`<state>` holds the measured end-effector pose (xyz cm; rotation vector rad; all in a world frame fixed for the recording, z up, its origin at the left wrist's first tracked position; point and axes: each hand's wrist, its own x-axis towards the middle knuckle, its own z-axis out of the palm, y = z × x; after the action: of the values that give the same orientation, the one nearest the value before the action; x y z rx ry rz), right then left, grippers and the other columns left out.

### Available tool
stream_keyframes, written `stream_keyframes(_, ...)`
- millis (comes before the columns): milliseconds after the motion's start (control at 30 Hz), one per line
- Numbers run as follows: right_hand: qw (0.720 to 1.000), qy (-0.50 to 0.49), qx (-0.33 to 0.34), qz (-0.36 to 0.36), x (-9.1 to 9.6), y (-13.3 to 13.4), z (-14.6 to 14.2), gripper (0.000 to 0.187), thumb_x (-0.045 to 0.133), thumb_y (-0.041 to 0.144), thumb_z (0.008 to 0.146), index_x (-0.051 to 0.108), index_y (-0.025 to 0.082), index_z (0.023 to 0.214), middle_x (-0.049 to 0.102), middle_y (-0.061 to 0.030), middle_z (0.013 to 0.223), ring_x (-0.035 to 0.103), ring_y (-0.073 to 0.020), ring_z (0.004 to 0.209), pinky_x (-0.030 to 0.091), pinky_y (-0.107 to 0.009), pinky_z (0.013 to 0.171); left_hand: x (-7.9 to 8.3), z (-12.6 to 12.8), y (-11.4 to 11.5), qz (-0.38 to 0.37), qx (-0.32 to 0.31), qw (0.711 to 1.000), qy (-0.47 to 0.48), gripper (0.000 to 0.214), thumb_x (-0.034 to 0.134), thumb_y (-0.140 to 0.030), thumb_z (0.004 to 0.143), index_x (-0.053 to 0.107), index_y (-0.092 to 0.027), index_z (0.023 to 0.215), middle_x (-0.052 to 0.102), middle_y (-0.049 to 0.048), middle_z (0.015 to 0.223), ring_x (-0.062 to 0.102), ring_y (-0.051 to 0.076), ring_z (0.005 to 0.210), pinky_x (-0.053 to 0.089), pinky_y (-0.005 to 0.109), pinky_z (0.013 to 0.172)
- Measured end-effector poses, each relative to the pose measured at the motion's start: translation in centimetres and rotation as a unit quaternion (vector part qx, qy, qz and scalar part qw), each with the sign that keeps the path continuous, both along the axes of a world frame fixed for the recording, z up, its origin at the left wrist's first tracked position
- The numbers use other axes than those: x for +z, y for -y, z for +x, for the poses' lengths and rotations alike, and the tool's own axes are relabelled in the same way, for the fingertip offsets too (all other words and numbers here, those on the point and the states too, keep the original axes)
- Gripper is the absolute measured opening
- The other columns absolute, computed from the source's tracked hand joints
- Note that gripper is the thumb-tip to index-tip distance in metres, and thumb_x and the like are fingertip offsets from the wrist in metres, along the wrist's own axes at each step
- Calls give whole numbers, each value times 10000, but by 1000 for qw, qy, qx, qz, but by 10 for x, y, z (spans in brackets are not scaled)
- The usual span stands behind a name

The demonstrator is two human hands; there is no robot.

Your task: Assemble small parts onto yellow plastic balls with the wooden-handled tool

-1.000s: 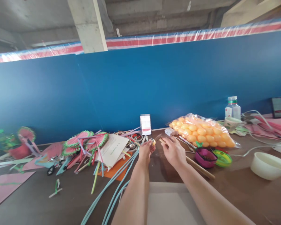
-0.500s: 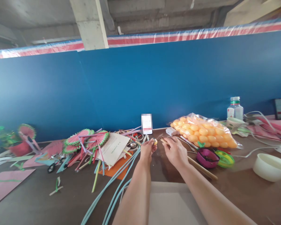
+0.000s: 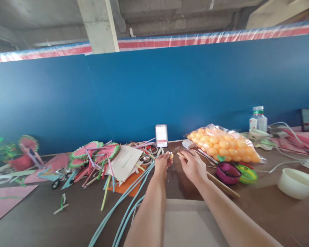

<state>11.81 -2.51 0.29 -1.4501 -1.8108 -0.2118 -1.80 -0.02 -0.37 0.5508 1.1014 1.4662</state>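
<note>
My left hand (image 3: 162, 164) is closed, pinching a small shiny round piece (image 3: 171, 155), silver and yellowish, too small to name surely. Just to its right, my right hand (image 3: 193, 165) has its fingers closed around a pale wooden stick (image 3: 180, 154), whose tip points toward the shiny piece. A thin greyish bit shows near that tip, blurred. Behind my right wrist, a longer length of wooden rod (image 3: 222, 185) comes out and lines up with the stick; my hand hides whether they are one. A small gap separates the two hands.
Pale blue tubes (image 3: 123, 195) run beside my left forearm. Watermelon-patterned paper fans (image 3: 106, 153) and a paper sheet (image 3: 126, 163) lie left. A phone (image 3: 161, 137) stands ahead. Right are a bag of orange balls (image 3: 222, 145), a purple container (image 3: 228, 173) and a cream bowl (image 3: 298, 183).
</note>
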Motion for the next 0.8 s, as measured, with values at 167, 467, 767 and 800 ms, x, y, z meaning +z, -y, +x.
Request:
stream_keyframes(167, 1000, -1, 4, -6, 0, 0, 0, 251, 532, 224, 870, 667, 270, 1077, 641, -44, 1056, 588, -186, 960, 426, -265, 675, 1, 0, 0, -1, -1, 1000, -4, 153, 716, -234, 767, 634, -107, 781, 640, 64, 693, 595, 94, 566, 509, 226, 615)
stream_keyframes(467, 1000, 0, 0, -3, 0, 0, 0, 255, 526, 240, 881, 665, 267, 1093, 639, -44, 1071, 590, -184, 970, 428, -260, 678, -1, 0, 0, 3, -15, 1000, -13, 139, 697, -228, 782, 643, -100, 795, 649, 70, 706, 605, 96, 581, 518, 232, 630)
stream_keyframes(767, 1000, -1, -2, -1, 3, 2, 0, 262, 543, 234, 870, 671, 278, 1094, 645, -40, 1061, 589, -183, 962, 432, -262, 666, 0, 0, 1, -1, -11, 1000, -8, 162, 738, -232, 745, 641, -104, 761, 647, 70, 695, 601, 98, 559, 515, 236, 612)
stream_keyframes(800, 1000, -3, -4, 3, 2, 2, 0, 263, 543, 237, 872, 670, 279, 1099, 645, -39, 1064, 589, -182, 966, 430, -261, 665, 1, 0, 2, -5, -9, 1000, -7, 144, 726, -220, 754, 643, -102, 764, 648, 69, 692, 598, 95, 555, 513, 233, 611)
